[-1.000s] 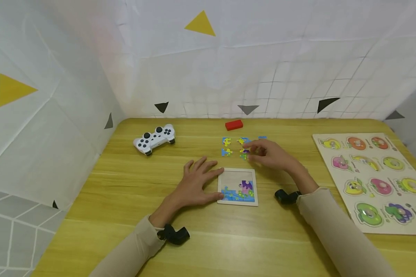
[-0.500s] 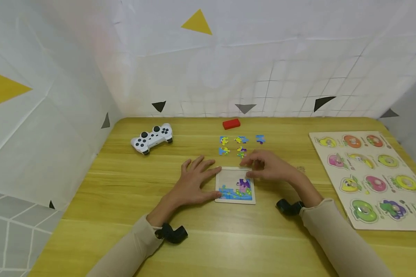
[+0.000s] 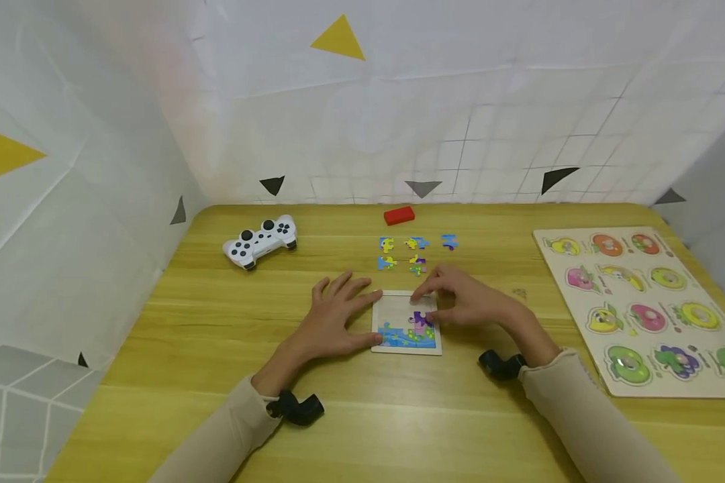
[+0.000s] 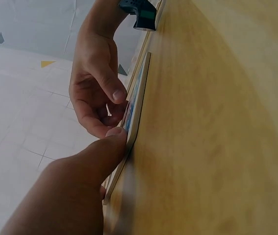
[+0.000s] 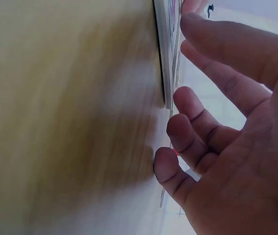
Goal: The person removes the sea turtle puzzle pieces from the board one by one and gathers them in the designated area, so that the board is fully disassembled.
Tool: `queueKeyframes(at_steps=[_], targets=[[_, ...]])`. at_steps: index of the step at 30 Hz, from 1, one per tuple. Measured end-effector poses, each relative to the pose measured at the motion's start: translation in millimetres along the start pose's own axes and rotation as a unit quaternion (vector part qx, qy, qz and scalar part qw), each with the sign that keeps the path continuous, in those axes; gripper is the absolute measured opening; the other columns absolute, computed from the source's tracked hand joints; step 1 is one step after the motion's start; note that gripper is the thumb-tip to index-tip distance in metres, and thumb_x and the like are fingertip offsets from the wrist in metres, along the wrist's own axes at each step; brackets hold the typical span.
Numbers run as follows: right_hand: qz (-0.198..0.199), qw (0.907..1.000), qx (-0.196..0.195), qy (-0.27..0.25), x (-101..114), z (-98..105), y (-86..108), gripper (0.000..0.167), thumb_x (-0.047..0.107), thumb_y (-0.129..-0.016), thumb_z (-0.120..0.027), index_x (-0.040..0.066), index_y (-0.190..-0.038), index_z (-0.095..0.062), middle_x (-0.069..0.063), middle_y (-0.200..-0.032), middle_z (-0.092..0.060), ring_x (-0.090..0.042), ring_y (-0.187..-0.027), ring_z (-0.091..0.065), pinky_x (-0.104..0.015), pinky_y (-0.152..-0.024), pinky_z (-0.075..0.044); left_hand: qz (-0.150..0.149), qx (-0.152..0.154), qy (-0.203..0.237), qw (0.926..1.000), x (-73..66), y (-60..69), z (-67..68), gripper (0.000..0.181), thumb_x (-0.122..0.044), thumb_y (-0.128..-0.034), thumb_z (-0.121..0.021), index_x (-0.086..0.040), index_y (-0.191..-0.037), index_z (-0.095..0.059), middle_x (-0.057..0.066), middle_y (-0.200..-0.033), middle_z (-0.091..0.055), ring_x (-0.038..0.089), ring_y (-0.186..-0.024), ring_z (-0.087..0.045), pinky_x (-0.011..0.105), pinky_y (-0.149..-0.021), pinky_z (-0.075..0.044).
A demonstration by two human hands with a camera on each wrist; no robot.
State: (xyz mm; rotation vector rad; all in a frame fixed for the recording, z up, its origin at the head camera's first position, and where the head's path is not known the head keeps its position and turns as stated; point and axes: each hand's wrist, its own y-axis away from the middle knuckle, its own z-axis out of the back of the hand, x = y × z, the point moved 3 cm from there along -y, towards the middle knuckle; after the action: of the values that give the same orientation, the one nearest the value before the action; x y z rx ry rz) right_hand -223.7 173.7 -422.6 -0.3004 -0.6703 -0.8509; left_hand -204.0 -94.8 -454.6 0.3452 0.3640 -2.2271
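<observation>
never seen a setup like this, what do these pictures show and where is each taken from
No machine here, just a person's bare left hand and right hand. The wide pictures are taken from the head, the close ones from the left and right wrists. On the table lie a small puzzle frame, partly filled, loose pieces, a white controller, a red block and a fruit board. The left hand's spread fingers touch the frame's left side. The right hand has its fingers at the purple pieces; whether it pinches one is unclear.

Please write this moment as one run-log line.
left hand: touching puzzle frame; right hand: partly over it; fill: partial; loose pieces: beyond it
</observation>
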Motion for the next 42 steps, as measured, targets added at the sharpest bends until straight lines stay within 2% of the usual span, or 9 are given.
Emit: queueKeyframes(at_steps=[9, 18, 30, 42], targets=[[0.014, 0.9994, 0.032, 0.007, 4.0, -0.5, -0.4, 0.032, 0.011, -0.085, -0.08, 0.025, -0.113, -0.076, -0.003, -0.102, -0.058, -0.023, -0.101, -0.046, -0.037, -0.087, -0.039, 0.0, -0.003, -0.011, 0.9999, 1.0, -0.6, 1.3, 0.078, -0.07, -0.0867, -0.061, -0.032, -0.153, -0.046, 0.002, -0.163, -0.038, 0.037, -0.157, -0.019, 0.066, -0.119, -0.01], [0.014, 0.9984, 0.052, 0.015, 6.0, -1.6, 0.4, 0.034, 0.008, -0.086, -0.078, 0.027, -0.115, -0.076, -0.004, -0.101, -0.055, -0.023, -0.1, -0.043, -0.036, -0.085, -0.035, 0.007, 0.008, -0.006, 0.9999, 1.4, -0.4, 0.0, 0.078, -0.072, -0.0869, -0.059, -0.034, -0.154, -0.045, 0.0, -0.164, -0.037, 0.035, -0.157, -0.017, 0.065, -0.12, -0.007], [0.031, 0.9976, 0.058, 0.023, 11.7, -1.5, 2.8, 0.033, 0.005, -0.088, -0.075, 0.024, -0.114, -0.076, -0.004, -0.103, -0.054, -0.022, -0.1, -0.041, -0.035, -0.085, -0.032, 0.007, 0.005, -0.011, 0.9999, 1.9, -0.1, -1.7, 0.078, -0.074, -0.0866, -0.057, -0.036, -0.154, -0.045, -0.002, -0.163, -0.037, 0.034, -0.158, -0.017, 0.064, -0.12, -0.008], [0.025, 0.9976, 0.06, 0.023, 14.3, -1.6, 3.0, 0.033, 0.002, -0.087, -0.074, 0.022, -0.113, -0.076, -0.006, -0.102, -0.055, -0.023, -0.099, -0.042, -0.034, -0.084, -0.033, 0.001, 0.0, -0.01, 0.9999, 0.2, -0.1, -0.9, 0.078, -0.071, -0.0865, -0.059, -0.035, -0.154, -0.045, 0.0, -0.163, -0.038, 0.035, -0.157, -0.019, 0.066, -0.119, -0.01]])
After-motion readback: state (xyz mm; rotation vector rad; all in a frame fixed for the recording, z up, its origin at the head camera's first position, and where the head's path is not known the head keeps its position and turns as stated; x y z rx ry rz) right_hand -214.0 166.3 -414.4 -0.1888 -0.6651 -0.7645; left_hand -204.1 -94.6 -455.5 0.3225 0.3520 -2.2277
